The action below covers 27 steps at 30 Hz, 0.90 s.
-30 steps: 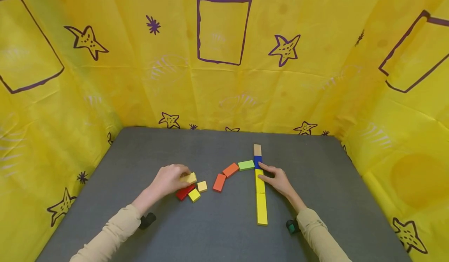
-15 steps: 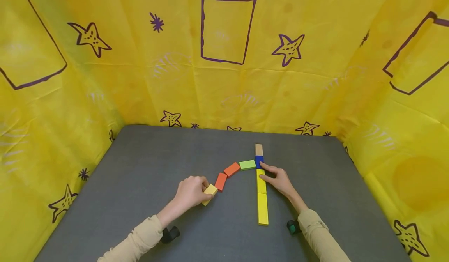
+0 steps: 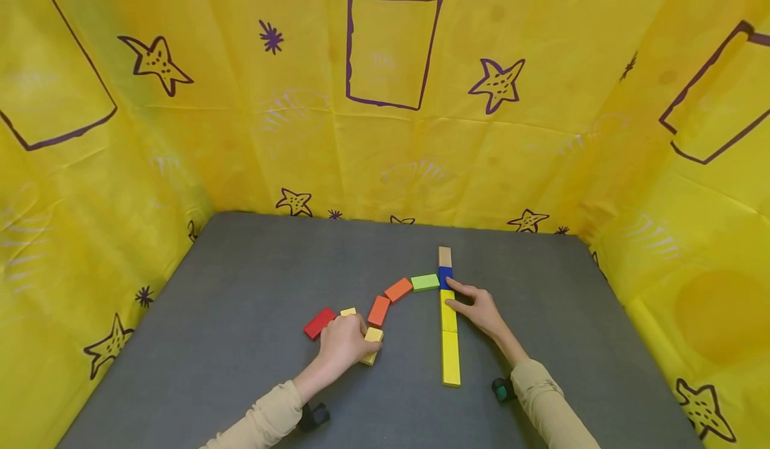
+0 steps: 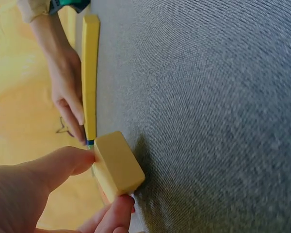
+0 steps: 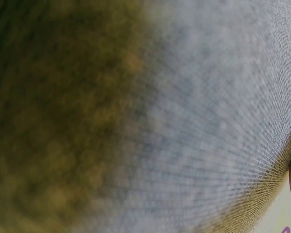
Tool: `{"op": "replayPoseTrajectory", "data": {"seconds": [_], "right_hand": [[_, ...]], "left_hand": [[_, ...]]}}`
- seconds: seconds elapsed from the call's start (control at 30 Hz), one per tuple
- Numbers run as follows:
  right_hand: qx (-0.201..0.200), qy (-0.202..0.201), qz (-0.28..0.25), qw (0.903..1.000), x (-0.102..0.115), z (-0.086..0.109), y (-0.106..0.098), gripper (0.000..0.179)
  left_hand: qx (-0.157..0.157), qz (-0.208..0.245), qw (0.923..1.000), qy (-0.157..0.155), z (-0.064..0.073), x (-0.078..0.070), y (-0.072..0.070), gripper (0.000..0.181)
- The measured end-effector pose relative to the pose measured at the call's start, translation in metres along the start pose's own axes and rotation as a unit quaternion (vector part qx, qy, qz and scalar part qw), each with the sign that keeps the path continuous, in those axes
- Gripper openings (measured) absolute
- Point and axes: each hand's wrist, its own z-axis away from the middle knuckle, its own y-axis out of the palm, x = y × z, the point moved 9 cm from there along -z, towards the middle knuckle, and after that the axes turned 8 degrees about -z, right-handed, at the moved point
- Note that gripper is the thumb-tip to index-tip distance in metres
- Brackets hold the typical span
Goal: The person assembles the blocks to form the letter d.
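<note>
The pale yellow block (image 4: pixel 119 162) scooted rightward, pinched in the left hand (image 3: pixel 343 340) nearside of the nearer orange block (image 3: pixel 379 311), right hand (image 3: pixel 481 311) fingers-apart on its right, curve (image 3: pixel 398 290) looking part-done, red block (image 3: pixel 319 323) loose to its left.

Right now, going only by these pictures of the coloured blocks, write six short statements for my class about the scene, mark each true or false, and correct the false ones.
1. The left grip pinches a pale yellow block. True.
2. The right grip rests at the straight row of blocks. True.
3. The near end of the straight row is red. False: it is a yellow block.
4. The green block lies left of the blue block. True.
5. The left grip holds the blue block. False: that block lies in the straight row.
6. The blue block forms the row's far end. False: a tan block does.
</note>
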Motion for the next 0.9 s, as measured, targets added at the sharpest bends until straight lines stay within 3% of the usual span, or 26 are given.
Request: {"op": "replayPoseTrajectory", "data": {"seconds": [0.37,0.9], "right_hand": [[-0.001,0.001,0.004,1.0000,-0.0002,-0.0002,0.0005,0.050],[-0.003,-0.001,0.001,1.0000,0.0002,-0.0005,0.0001,0.050]], "left_hand": [[-0.007,0.006,0.9993,-0.035,-0.0004,0.0024,0.0045,0.040],[-0.017,0.003,0.9987,-0.047,-0.0011,0.0010,0.0098,0.047]]}}
